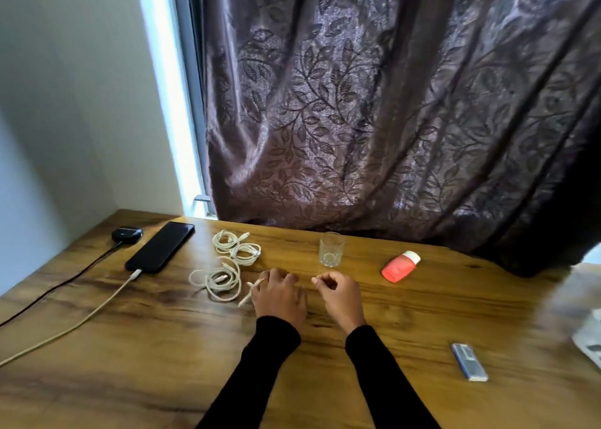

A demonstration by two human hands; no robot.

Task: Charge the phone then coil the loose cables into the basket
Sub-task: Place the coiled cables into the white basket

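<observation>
I judge the charging half done: the black phone (pixel 160 247) lies face up at the far left of the wooden table (pixel 130 347) with a pale charging cable (pixel 81 318) plugged into its near end and running off the left edge. The coiling is well under way but the stowing is not. Two white coils (pixel 236 247) sit touching each other just right of the phone, and a third, looser coil (pixel 218 280) lies nearer me with a tail trailing toward my left hand (pixel 279 295). I see no basket anywhere in view, so every coil still has to be carried to one.

My left hand rests palm down on the table, fingers spread and relaxed, beside the end of that tail; whether a finger pins the cable I cannot tell. My right hand (pixel 340 293) hovers just beside it, fingers loosely curled with thumb and forefinger close together; if they pinch anything it is too small to see.

The room: a dark leaf-patterned curtain (pixel 390 103) fills the back, a strip of bright window (pixel 169 87) at its left, then a plain pale wall (pixel 65 87). On the table, an empty drinking glass (pixel 331 249), a coral-pink bottle (pixel 399 266) lying on its side, a small blue-and-silver device (pixel 470 362) near the right edge, and a black earbud case (pixel 126 234) with a dark cable (pixel 58 287) in the far left corner.
</observation>
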